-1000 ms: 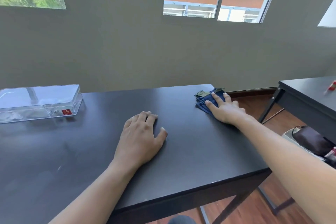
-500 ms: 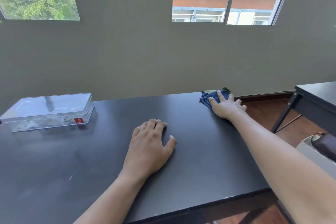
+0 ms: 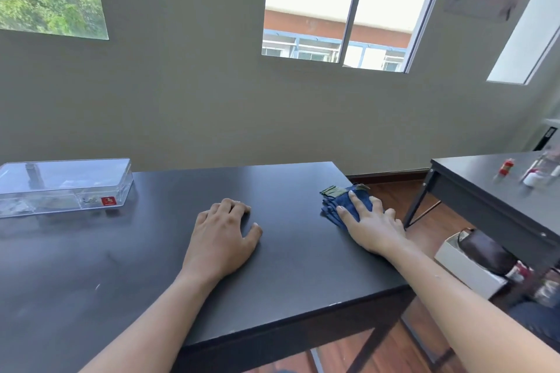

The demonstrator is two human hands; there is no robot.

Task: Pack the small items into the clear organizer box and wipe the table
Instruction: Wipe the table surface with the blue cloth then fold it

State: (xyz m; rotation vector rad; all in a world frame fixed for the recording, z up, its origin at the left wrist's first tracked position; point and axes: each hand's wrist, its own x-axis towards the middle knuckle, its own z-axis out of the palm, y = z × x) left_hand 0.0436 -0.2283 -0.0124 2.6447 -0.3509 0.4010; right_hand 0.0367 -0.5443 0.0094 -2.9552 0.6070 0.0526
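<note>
Your right hand (image 3: 371,222) presses flat, fingers spread, on the blue cloth (image 3: 345,203) at the counter's (image 3: 288,266) far right edge. Your left hand (image 3: 222,239) rests open, holding nothing. The clear organizer box (image 3: 65,186) sits closed, far left.

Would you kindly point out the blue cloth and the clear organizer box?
blue cloth (image 3: 339,209): head view, bare folds left of the fingers.
clear organizer box (image 3: 69,179): head view, its lid.

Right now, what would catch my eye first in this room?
Two bare hands on a black table: the left hand rests flat mid-table, the right hand presses a blue cloth near the far right corner. At far left sits a closed clear organizer box.
</note>
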